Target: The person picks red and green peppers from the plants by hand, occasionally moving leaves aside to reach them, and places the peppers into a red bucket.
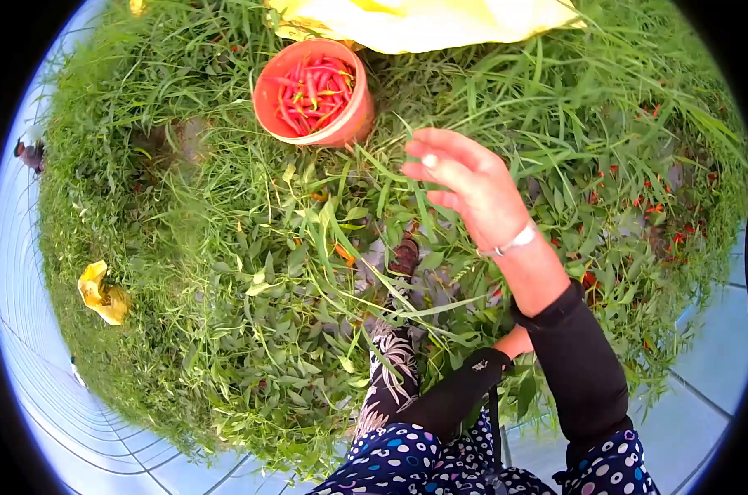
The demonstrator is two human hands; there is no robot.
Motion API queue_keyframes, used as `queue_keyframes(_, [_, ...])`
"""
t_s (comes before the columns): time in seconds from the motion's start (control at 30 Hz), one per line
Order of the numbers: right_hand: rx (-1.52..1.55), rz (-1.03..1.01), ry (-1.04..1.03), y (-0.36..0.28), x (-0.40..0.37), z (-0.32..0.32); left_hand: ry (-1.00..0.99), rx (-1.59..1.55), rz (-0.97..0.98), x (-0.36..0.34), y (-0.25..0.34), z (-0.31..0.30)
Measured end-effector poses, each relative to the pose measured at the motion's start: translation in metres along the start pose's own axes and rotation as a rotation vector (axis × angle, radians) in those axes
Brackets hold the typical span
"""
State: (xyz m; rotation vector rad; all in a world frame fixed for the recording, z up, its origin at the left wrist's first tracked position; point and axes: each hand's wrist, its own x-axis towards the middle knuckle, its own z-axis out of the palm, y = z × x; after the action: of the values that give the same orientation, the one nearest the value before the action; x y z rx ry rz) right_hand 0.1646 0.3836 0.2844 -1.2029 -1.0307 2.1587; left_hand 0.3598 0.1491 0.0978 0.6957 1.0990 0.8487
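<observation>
My right hand (pixel 473 186) is raised over the plants, with its fingers loosely curled and apart. Thin grass blades pass close to its fingertips, and I see nothing held in it. A white band circles that wrist. Below it, my left hand (pixel 517 341) reaches under the right forearm into leafy pepper plants (pixel 547 375); its fingers are hidden by leaves and sleeve. Up and left of my right hand stands an orange-red bucket (pixel 353 124), holding many long red chili peppers (pixel 314 92).
A yellow sack (pixel 431 25) lies beyond the bucket, and a smaller yellow bag (pixel 103 293) sits at the left. Red peppers (pixel 654 208) show among plants at the right. Tall grass tangles through the rows. My foot (pixel 405 254) stands among the leaves. Another person (pixel 30 155) is far left.
</observation>
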Motion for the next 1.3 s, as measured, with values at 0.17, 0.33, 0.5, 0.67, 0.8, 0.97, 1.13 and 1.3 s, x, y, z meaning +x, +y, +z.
queue_keyframes(0.17, [0.207, -0.127, 0.374, 0.056, -0.176, -0.152, -0.326, 0.011, -0.485, 0.018, 0.036, -0.036])
queue_keyframes(0.33, [0.093, 0.038, 1.022, 0.144, -0.322, -0.241, -0.215, -0.241, -0.727, 0.024, 0.048, -0.034])
queue_keyframes(0.5, [-0.579, 0.019, 0.754, 0.228, -0.33, -0.219, -0.193, -0.269, -0.662, 0.024, 0.05, -0.026])
queue_keyframes(0.67, [-0.828, 0.01, 0.746, 0.257, -0.278, -0.217, -0.323, -0.148, -0.662, 0.034, 0.027, -0.035])
queue_keyframes(0.8, [-0.692, 0.066, 0.685, 0.248, -0.273, -0.224, -0.233, -0.051, -0.724, 0.03, 0.06, -0.015])
queue_keyframes(0.97, [0.237, 0.212, 0.74, 0.25, -0.286, -0.17, -0.213, 0.124, -0.741, 0.029, 0.045, -0.016])
queue_keyframes(1.13, [1.117, 0.305, 0.673, 0.217, -0.307, -0.122, -0.277, 0.639, -0.635, 0.017, 0.056, -0.005])
queue_keyframes(1.3, [0.267, 0.113, 0.58, 0.204, -0.341, -0.068, -0.044, 0.293, -0.677, 0.034, 0.065, -0.002])
